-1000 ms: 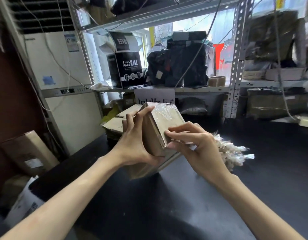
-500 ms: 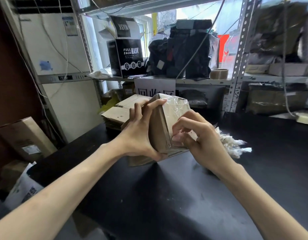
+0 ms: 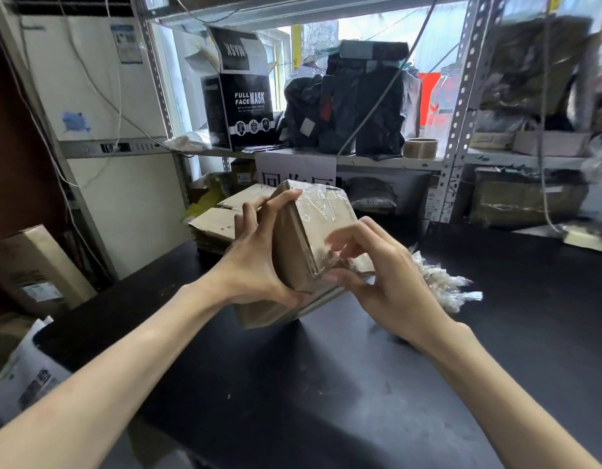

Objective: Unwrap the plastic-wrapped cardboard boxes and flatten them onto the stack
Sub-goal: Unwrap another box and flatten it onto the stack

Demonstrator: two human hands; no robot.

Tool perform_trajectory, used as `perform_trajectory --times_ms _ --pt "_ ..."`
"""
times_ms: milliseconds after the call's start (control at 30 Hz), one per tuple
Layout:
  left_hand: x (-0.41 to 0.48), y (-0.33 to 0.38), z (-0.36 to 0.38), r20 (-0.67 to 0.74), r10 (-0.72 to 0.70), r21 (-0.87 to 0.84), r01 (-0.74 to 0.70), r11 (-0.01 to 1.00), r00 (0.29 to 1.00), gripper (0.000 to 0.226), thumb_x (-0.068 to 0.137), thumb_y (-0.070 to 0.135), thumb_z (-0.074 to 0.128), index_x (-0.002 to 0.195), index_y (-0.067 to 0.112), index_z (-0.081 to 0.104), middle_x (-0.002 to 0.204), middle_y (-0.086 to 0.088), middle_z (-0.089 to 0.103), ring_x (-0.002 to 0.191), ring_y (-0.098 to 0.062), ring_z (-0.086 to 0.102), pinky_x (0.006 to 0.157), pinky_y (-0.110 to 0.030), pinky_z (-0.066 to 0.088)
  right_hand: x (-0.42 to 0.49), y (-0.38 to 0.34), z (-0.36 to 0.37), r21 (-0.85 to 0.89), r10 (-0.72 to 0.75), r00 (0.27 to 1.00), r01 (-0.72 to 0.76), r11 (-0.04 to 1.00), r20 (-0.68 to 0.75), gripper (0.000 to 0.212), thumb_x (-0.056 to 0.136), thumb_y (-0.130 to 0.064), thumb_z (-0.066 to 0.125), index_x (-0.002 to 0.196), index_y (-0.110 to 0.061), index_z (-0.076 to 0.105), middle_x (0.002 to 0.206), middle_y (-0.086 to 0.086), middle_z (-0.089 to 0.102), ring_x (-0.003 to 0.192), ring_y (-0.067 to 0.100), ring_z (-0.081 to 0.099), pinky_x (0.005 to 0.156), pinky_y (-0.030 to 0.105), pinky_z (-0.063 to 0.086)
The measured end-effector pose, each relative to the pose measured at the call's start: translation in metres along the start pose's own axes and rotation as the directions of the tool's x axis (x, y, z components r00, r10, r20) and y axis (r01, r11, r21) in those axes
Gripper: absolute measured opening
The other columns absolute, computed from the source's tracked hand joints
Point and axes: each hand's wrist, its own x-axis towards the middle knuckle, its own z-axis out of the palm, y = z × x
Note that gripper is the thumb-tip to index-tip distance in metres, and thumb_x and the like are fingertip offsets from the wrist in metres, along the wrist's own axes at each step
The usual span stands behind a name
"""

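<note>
Between left fingers [image 3: 275, 208] gripping and right fingers [image 3: 357, 231] pinching wrap [image 3: 321, 206]: boxes [image 3: 294, 245]; a jerk may drop them.

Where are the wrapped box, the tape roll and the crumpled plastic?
wrapped box [image 3: 321, 221], head view, on its plastic-covered face.
tape roll [image 3: 420, 151], head view, on its outer band.
crumpled plastic [image 3: 441, 286], head view, on the heap's middle.

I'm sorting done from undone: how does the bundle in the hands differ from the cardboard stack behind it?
The bundle is wrapped in shiny clear plastic; the stack is bare cardboard. The bundle stands tilted on edge, held by the left hand, with the right hand pinching at its lower corner; the stack lies flat, untouched. Both are brown cardboard.
</note>
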Motion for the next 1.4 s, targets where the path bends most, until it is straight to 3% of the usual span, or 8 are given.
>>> perform_trajectory --times_ms 367,433,500,633,733,933,1167,1400 --pt "0.007 0.009 0.0 0.08 0.042 0.106 -0.05 0.993 0.996 0.135 0.038 0.044 0.093 0.142 0.062 0.008 0.136 0.006 0.017 0.124 -0.027 0.027 0.107 -0.049 0.042 0.004 -0.005 -0.011 -0.055 0.152 0.986 -0.148 0.987 0.064 0.026 0.075 0.0 0.08 0.072 -0.015 0.059 0.062 -0.016 0.053 0.062 0.001 0.052 0.057 0.012 0.035" --pt "0.01 0.009 0.001 0.07 0.0 0.087 -0.006 0.996 0.998 0.134 0.043 0.041 0.096 0.143 0.061 0.01 0.136 0.004 0.018 0.125 -0.028 0.027 0.108 -0.05 0.041 0.005 -0.008 -0.014 -0.054 0.195 0.98 -0.198 0.979 -0.048 0.03 0.069 -0.005 0.087 0.085 -0.017 0.066 0.081 -0.012 0.061 0.069 0.003 0.057 0.063 0.012 0.042" --pt "0.012 0.007 0.001 0.055 -0.029 0.067 0.025 0.997 0.998 0.132 0.044 0.042 0.097 0.143 0.061 0.01 0.136 0.005 0.018 0.127 -0.029 0.026 0.108 -0.052 0.041 0.004 -0.009 -0.014 -0.062 0.229 0.965 -0.238 0.969 -0.126 0.067 0.062 -0.018 0.092 0.122 -0.023 0.062 0.118 -0.009 0.054 0.089 0.002 0.059 0.079 0.011 0.046" --pt "0.015 0.01 0.004 0.063 -0.02 0.061 0.017 0.998 0.998 0.127 0.041 0.048 0.087 0.142 0.061 0.011 0.133 0.007 0.018 0.125 -0.028 0.026 0.105 -0.046 0.042 0.005 -0.005 -0.018 -0.271 0.098 0.994 -0.109 0.956 -0.052 0.087 0.072 -0.032 0.085 0.147 -0.016 0.044 0.147 -0.003 0.046 0.14 0.011 0.031 0.113 0.023 0.025" --pt "0.016 0.008 0.004 0.036 -0.063 0.047 0.061 0.997 0.997 0.129 0.036 0.052 0.081 0.145 0.059 0.011 0.127 0.015 0.014 0.125 -0.022 0.022 0.103 -0.04 0.038 0.002 0.002 -0.02 -0.14 0.147 0.986 -0.135 0.981 0.077 0.074 0.078 -0.019 0.083 0.143 -0.021 0.049 0.131 -0.004 0.063 0.125 0.005 0.051 0.101 0.008 0.035" --pt "0.015 0.005 0.006 0.014 -0.065 0.035 0.065 0.997 0.998 0.13 0.037 0.046 0.082 0.146 0.058 0.011 0.127 0.02 0.011 0.124 -0.017 0.019 0.103 -0.037 0.036 -0.002 0.014 -0.006 -0.354 -0.108 0.984 0.05 0.934 -0.145 0.021 0.077 -0.012 0.073 0.095 -0.02 0.077 0.091 -0.007 0.076 0.081 0.016 0.071 0.066 0.031 0.056" --pt "0.014 0.009 0.008 0.01 -0.056 0.067 0.055 0.996 0.998 0.131 0.038 0.044 0.088 0.143 0.062 0.01 0.133 0.015 0.013 0.126 -0.024 0.024 0.105 -0.044 0.04 -0.002 0.006 -0.011 -0.419 -0.158 0.967 0.062 0.906 -0.198 0.021 0.076 -0.01 0.055 0.083 -0.015 0.074 0.07 -0.005 0.071 0.062 0.02 0.067 0.05 0.032 0.052" --pt "0.013 0.012 0.01 -0.04 -0.122 0.075 0.124 0.989 0.992 0.13 0.047 0.037 0.095 0.144 0.056 0.01 0.129 0.009 0.012 0.12 -0.021 0.022 0.102 -0.038 0.038 -0.002 -0.014 -0.008 -0.406 0.028 0.966 -0.135 0.904 -0.258 0.074 0.076 -0.031 0.07 0.144 -0.017 0.046 0.091 -0.009 0.076 0.071 0.022 0.071 0.062 0.03 0.054"
